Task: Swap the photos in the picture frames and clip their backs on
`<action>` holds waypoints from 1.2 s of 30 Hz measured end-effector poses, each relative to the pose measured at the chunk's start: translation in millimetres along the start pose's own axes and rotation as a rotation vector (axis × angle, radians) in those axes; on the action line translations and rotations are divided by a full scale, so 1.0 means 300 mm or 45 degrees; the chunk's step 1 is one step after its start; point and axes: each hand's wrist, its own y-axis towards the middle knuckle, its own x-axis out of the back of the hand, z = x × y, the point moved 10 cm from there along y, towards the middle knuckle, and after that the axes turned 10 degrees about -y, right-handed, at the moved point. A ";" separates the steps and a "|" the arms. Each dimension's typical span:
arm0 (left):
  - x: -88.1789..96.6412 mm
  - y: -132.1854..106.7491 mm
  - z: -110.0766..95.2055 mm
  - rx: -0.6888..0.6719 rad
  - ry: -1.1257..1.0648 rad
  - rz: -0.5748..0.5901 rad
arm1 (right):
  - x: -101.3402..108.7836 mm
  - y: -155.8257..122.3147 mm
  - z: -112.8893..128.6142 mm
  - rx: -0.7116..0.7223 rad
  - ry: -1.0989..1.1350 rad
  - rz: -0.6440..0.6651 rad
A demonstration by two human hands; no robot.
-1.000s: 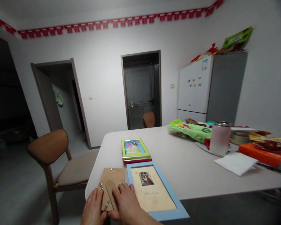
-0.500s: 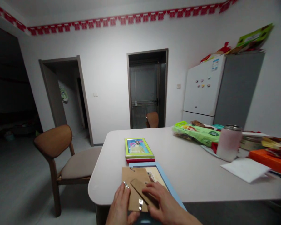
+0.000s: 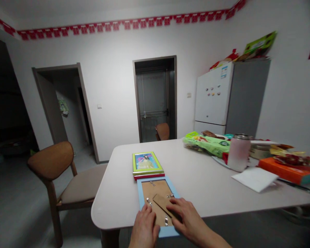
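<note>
A light blue picture frame [image 3: 141,193] lies face down at the near edge of the table, partly over that edge. Its brown backing board [image 3: 158,187] sits inside the frame's border, with small metal clips on each side and a brown stand leg [image 3: 162,204] slanting across it. My left hand [image 3: 144,225] rests on the lower left of the board and frame, fingers forward, thumb apart. Fingers of my right hand [image 3: 187,217] lie over the stand leg and the right side of the board, thumb at its lower part. Neither hand is closed round anything.
Beyond the blue frame lies a green picture frame [image 3: 147,163] on top of a red one [image 3: 150,176]. To the right are a green food package [image 3: 209,144], a pinkish jar [image 3: 239,153], white paper [image 3: 254,178] and an orange box [image 3: 284,168]. A wooden chair [image 3: 51,160] stands left.
The backing board, earlier held skewed over the left of the blue frame, now lies within its border. Both hands moved right with it. The view has turned slightly right.
</note>
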 end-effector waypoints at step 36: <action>-0.026 -0.037 0.002 0.014 -0.084 0.119 | 0.018 0.100 -0.031 0.036 -0.216 0.020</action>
